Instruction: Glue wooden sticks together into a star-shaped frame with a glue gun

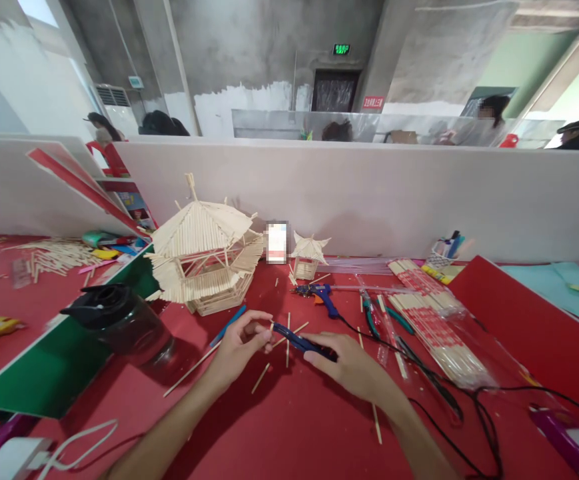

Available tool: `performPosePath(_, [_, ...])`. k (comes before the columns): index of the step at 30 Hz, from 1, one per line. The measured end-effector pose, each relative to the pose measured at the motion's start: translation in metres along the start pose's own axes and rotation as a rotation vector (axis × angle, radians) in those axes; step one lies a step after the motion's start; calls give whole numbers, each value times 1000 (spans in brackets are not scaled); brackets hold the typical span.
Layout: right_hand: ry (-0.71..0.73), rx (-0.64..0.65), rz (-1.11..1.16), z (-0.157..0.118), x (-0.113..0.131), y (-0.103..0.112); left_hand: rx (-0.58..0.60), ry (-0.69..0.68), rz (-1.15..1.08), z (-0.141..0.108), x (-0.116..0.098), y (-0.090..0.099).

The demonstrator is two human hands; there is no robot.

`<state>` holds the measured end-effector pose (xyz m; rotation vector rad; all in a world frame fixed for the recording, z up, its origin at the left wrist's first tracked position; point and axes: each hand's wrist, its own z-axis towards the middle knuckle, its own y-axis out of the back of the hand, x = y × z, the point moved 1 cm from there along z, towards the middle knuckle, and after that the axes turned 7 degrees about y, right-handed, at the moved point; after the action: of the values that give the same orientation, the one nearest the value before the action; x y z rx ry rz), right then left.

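My left hand [244,339] pinches a short thin wooden stick [271,328], mostly hidden by the fingers. My right hand [346,363] is closed around a long dark blue hand tool [294,338], whose exact kind I cannot make out. The tool's tip meets the stick at my left fingertips. Beneath and around both hands, several loose sticks [288,353] lie on the red tabletop. Behind them stand a large pavilion model [204,233] made of sticks and a smaller one [310,250]. A blue glue gun [325,297] lies just beyond my right hand.
A dark water bottle [124,327] and a green board [44,373] stand at left. Bundled sticks [439,333], teal-handled pliers [369,317] and black cables [484,420] occupy the right. A phone-like bright screen [276,243] leans near the white partition [369,193]; people sit beyond it.
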<state>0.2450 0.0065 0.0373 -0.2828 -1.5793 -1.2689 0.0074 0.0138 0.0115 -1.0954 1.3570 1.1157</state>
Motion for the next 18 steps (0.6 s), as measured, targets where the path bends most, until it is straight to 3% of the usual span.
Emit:
performPosePath(11, [-2, 28, -7, 2, 2, -7, 91, 29, 116, 3, 9, 0])
performPosePath(18, [-18, 16, -36, 1, 1, -7, 121, 13, 163, 3, 4, 0])
